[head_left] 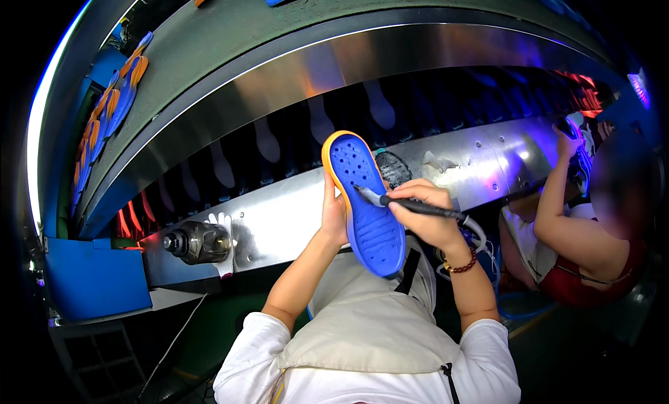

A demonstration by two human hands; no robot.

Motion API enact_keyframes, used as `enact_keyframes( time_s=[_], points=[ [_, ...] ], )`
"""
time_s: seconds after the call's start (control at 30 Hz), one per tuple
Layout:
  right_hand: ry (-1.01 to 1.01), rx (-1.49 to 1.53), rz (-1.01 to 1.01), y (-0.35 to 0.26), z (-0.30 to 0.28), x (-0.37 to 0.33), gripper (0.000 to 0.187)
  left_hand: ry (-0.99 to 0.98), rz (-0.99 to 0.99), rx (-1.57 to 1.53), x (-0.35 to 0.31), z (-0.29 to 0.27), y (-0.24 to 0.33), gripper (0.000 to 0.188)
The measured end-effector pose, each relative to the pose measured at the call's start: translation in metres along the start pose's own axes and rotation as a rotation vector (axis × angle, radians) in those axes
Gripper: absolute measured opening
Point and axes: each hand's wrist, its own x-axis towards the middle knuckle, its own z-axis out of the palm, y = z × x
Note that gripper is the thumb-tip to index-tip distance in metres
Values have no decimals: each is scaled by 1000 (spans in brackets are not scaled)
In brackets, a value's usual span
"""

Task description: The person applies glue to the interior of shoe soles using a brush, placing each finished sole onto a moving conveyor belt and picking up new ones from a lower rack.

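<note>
A blue shoe sole with an orange rim is held up over the near edge of the metal bench, its heel end with round holes pointing away from me. My left hand grips its left edge, thumb along the rim. In my right hand is a brush with a dark handle and a pale, dark-tipped head. The brush tip touches or hovers just over the sole's inner face, below the holes. A pale hose curves by my right wrist.
On the metal bench are a dark round dish, crumpled scraps and a dark jar beside a white glove. Beyond, dim soles line a dark slot under a green belt. A co-worker's arm is at right.
</note>
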Motion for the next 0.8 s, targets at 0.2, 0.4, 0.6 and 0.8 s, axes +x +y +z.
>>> enact_keyframes(
  time_s=[0.2, 0.4, 0.6, 0.8],
  points=[
    [-232, -362, -355, -38, 5, -24, 17, 120, 253, 152, 3, -3, 20, 88],
    [36, -75, -167, -29, -6, 11, 18, -87, 269, 72, 3, 27, 10, 89],
    [-312, 58, -239, -45, -16, -5, 19, 22, 401, 85, -3, 34, 30, 90],
    [-387, 55, -140, -35, -18, -14, 25, 26, 439, 106, -1, 39, 39, 92]
  ],
)
